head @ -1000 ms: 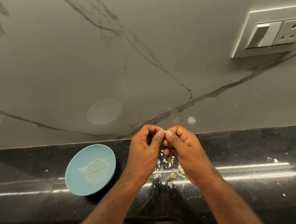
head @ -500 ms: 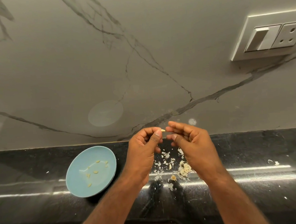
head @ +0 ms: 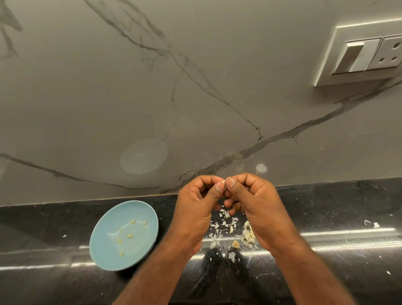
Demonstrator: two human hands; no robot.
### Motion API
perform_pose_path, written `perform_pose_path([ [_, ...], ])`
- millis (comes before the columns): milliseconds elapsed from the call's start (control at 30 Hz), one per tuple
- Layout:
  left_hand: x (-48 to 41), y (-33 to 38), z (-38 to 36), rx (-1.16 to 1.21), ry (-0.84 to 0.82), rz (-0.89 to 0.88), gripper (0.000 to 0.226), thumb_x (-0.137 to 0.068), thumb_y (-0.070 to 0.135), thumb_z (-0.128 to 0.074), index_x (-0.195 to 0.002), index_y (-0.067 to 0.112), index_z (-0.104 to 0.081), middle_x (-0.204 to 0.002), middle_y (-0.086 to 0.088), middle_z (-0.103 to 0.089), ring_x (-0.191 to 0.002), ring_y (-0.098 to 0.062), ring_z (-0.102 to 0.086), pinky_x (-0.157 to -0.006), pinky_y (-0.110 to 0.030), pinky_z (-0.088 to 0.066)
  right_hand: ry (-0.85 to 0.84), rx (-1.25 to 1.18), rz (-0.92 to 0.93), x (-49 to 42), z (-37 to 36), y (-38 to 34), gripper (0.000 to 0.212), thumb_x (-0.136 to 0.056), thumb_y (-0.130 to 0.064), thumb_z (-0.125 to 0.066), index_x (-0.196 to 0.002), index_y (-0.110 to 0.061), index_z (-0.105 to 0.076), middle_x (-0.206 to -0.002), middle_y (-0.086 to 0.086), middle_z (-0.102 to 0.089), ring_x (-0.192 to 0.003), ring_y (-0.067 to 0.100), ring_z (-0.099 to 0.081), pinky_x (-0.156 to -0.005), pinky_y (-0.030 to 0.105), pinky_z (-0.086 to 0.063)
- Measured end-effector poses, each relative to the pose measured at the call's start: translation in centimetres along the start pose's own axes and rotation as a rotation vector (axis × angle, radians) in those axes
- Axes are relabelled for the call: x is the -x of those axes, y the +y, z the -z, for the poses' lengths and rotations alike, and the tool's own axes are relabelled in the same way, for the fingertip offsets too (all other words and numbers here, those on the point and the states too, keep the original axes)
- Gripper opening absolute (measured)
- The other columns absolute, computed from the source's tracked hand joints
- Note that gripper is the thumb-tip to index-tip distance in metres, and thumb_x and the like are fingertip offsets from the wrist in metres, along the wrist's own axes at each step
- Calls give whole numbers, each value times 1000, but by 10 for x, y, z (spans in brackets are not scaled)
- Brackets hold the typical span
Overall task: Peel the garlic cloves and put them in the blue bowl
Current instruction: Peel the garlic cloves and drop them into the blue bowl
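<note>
Right hand [head: 261, 202] rejoined left hand [head: 196, 211], both pinching garlic clove [head: 223, 182].

Left hand [head: 196, 213]: bare, the one nearer the blue bowl [head: 138, 211]; broad back, deep creases over the knuckles, fine lines across the skin.
Right hand [head: 258, 207]: bare, the one farther from the blue bowl; faint tendon ridges on the back, folded skin at the finger joints.
Left thumbnail [head: 220, 186]: short, trimmed close, slightly glossy.
Right thumbnail [head: 230, 181]: short and broad, trimmed close.
Left forearm [head: 151, 283]: uncovered as far as it shows, on the blue bowl's side; fine hair along its length.
Right forearm [head: 311, 277]: uncovered as far as it shows, away from the blue bowl; fine hair, light creasing at the wrist.
</note>
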State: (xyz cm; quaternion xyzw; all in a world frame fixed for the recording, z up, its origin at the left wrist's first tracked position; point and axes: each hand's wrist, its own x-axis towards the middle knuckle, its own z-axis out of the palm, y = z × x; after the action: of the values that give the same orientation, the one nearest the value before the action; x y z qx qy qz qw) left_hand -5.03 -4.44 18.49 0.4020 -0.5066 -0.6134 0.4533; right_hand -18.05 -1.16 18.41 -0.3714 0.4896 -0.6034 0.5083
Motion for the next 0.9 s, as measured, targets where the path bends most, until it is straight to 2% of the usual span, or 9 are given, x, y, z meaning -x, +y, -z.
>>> perform_pose_path([
  [167, 1, -1, -2, 76, -1, 34, 8, -89, 16, -66, -93, 11, -71, -83, -4, -71, -76, -12, -65, -68, -25, -54, 4, 51, 90, 3, -5, 4, 12, -97, -15, -60, -93, -5, -65, -71, 1, -68, -61, 12, -62, -54, 23, -50],
  [400, 2, 0, -4, 91, 10, 19, 22, -81, 24, -67, -95, 8, -69, -82, -3, -71, -76, -16, -66, -69, -31, -58, -10, 43, 103, 3, -5, 4, 10, -97, -10, -59, -90, -6, -65, -68, 0, -64, -58, 12, -58, -52, 23, -49],
  [533, 0, 1, -4, 163, 32, 53, 23, -80, 24, -69, -96, 8, -69, -79, -5, -69, -73, -14, -64, -61, -26, -53, -36, 51, 102, 4, -1, 1, 9, -92, -13, -63, -86, -7, -65, -68, -2, -67, -57, 11, -57, -53, 22, -48],
  [700, -5, 0, 0, 283, 33, 107, 20, -81, 17, -70, -98, 6, -70, -86, -7, -69, -78, -13, -64, -63, -22, -52, 22, 75, 106, 6, 4, -2, 23, -76, -26, -76, -84, -5, -69, -68, 4, -68, -58, 13, -59, -56, 23, -51],
  [800, -6, 1, 1, 301, 40, 120, 20, -80, 17, -70, -97, 7, -71, -86, -7, -71, -78, -12, -65, -63, -21, -52, 109, 158, 127, 2, 11, -2, 6, -83, -14, -77, -85, -12, -72, -73, 2, -72, -65, 14, -65, -63, 23, -55],
  [833, -7, 1, 1, 297, 47, 125, 20, -79, 17, -70, -97, 7, -71, -85, -6, -71, -77, -12, -65, -63, -20, -52, 120, 211, 125, 0, 12, -3, 11, -88, -5, -72, -91, -16, -73, -80, -1, -74, -72, 12, -69, -67, 23, -57],
  [900, -8, 1, 2, 267, 60, 129, 21, -80, 17, -70, -98, 7, -71, -84, -5, -71, -76, -12, -65, -62, -20, -52, 114, 305, 106, -4, 14, -3, 35, -95, 5, -60, -112, -23, -69, -100, -8, -74, -89, 6, -72, -77, 21, -58],
])
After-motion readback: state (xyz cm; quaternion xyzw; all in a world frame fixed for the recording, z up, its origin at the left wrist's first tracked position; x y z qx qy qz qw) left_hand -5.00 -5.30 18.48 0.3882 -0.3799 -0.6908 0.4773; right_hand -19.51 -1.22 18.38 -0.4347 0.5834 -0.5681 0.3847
